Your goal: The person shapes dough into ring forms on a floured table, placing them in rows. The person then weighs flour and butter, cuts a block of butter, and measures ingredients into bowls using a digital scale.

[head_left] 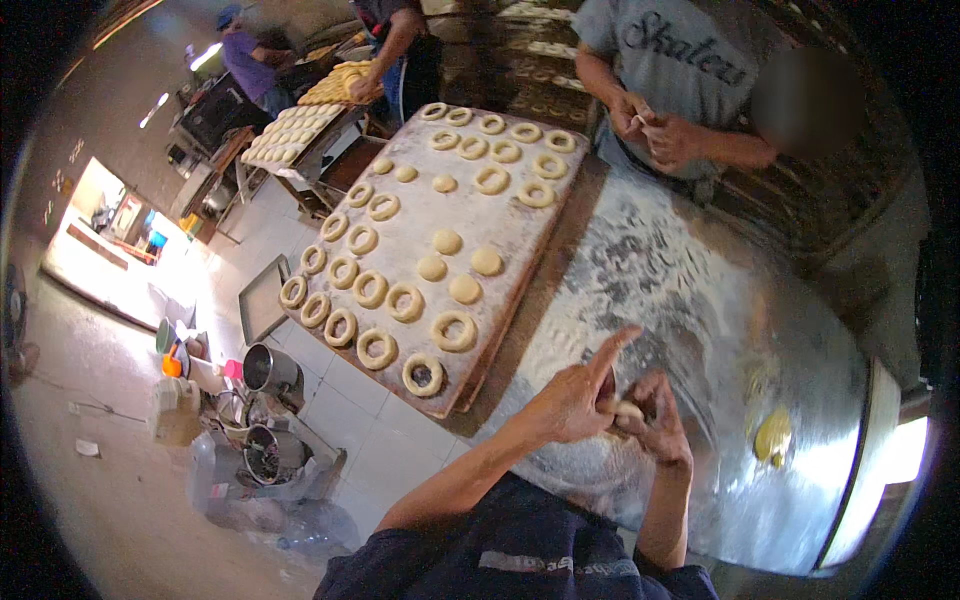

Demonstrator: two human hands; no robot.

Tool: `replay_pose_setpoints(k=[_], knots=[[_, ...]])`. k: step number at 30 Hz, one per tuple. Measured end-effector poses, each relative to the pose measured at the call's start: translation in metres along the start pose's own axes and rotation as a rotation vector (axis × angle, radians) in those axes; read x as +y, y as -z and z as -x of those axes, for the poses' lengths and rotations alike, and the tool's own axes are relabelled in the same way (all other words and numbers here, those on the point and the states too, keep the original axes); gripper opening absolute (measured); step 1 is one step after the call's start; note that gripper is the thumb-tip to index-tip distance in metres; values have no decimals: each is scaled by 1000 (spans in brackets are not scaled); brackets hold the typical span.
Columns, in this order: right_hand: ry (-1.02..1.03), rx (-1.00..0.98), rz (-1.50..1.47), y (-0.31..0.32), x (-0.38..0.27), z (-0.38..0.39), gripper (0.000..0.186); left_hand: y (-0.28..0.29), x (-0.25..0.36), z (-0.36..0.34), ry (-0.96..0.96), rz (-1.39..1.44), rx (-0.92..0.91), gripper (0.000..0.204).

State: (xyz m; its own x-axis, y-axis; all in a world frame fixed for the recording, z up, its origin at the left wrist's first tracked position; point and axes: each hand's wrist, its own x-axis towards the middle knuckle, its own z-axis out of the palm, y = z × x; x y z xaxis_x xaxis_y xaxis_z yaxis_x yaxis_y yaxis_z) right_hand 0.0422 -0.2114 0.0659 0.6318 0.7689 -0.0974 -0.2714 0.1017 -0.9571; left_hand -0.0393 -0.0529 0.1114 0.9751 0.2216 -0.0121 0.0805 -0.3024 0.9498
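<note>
A floor of pale square tiles (350, 420) runs along the left, brightly lit by daylight from an opening (110, 235) at the far left. A long ceiling tube lamp (205, 57) glows in the upper left. A shiny flour-dusted metal worktable (700, 300) fills the right. Steel pots and plastic containers (250, 400) stand on the floor.

A single head-worn fisheye camera looks steeply down from just above the person's chest, close over the near edge of the floured metal table (700, 290). It faces outward across the dough-ring board (520, 215), with the floor at left.
</note>
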Motion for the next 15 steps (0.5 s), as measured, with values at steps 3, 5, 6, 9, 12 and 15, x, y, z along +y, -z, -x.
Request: replay_pose_setpoints(k=[3, 5, 6, 9, 12, 15], knots=[[221, 149, 509, -21, 3, -14, 39, 21, -12, -12, -99, -158, 79, 91], [568, 198, 1051, -30, 11, -24, 36, 26, -25, -31, -118, -288, 102, 89], [631, 245, 1099, -32, 17, -31, 34, 28, -34, -37, -63, -260, 35, 87], [304, 495, 909, -28, 43, -47, 29, 38, -58, -39, -68, -254, -165, 86], [22, 448, 592, -19, 63, -49, 50, 51, -66, -30, -22, -167, -389, 84], [-18, 255, 986, -18, 64, -42, 85, 61, -60, -13, -96, 157, -400, 76]])
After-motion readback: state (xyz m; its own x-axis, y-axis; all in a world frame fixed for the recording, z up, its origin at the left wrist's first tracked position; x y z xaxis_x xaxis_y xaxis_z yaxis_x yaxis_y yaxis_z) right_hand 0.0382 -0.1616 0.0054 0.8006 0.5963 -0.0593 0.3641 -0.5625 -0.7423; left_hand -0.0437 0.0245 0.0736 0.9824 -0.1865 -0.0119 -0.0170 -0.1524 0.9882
